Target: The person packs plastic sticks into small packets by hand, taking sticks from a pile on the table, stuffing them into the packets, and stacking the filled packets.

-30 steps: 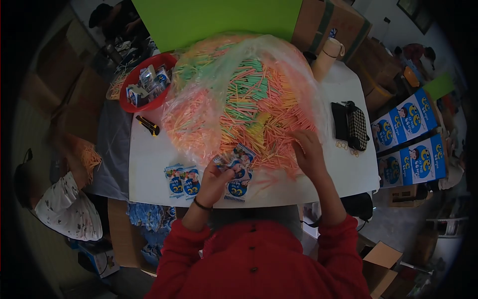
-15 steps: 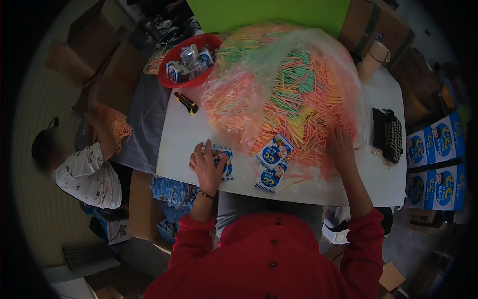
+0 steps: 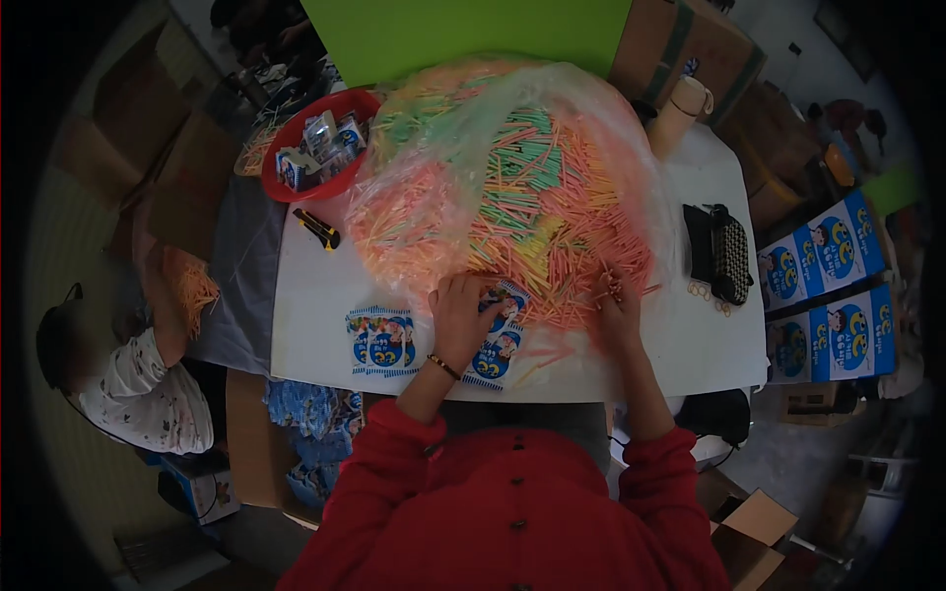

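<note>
My left hand (image 3: 459, 320) rests at the front edge of the stick pile, its fingertips at the upper blue packet (image 3: 510, 302). A second blue packet (image 3: 492, 360) lies just below it. My right hand (image 3: 617, 301) is closed around several pink sticks (image 3: 608, 285) at the pile's front right. Pink, green and yellow sticks (image 3: 527, 148) fill a large clear plastic bag (image 3: 473, 118), open toward me. Overlapping blue packets (image 3: 382, 340) lie left of my left hand on the white table (image 3: 315, 295).
A red basin (image 3: 315, 187) of small packs and a yellow-black cutter (image 3: 318, 229) are at left. At right are a bottle (image 3: 680, 116) and a checked pouch (image 3: 730, 258). A co-worker (image 3: 138, 384) sits at far left. Below is a carton (image 3: 258, 433) of blue packets.
My left hand has moved from the left packets to the upper packet by the pile. My right hand now holds sticks. The camera view has shifted.
</note>
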`<state>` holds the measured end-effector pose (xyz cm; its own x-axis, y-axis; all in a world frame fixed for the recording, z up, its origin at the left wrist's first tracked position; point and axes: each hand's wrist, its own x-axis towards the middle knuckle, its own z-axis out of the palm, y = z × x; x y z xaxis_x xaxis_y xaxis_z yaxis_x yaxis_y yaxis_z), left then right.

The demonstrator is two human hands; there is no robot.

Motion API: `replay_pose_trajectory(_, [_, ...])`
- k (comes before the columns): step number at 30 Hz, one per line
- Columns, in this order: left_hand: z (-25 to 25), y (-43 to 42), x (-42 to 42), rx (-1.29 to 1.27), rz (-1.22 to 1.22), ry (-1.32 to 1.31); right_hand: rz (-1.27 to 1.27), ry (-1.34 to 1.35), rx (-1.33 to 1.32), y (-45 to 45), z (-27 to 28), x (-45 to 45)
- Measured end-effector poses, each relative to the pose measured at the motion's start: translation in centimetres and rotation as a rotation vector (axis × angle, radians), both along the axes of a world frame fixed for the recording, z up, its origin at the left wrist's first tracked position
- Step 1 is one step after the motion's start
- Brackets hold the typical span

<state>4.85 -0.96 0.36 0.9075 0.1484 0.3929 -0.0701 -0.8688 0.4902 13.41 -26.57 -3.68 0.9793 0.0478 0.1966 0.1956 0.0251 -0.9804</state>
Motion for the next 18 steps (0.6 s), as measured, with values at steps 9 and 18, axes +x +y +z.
replay_pose_trajectory(9, [1.5, 1.1, -0.7, 0.001, -0.075, -0.066, -0.068, 0.077, 0.046, -0.1, 2.6, 0.3])
replay_pose_trajectory(18, [3.2, 0.8, -0.3, -1.73, -0.04, 0.218, -0.141, 0.672, 0.914, -0.7, 2.8, 1.7])
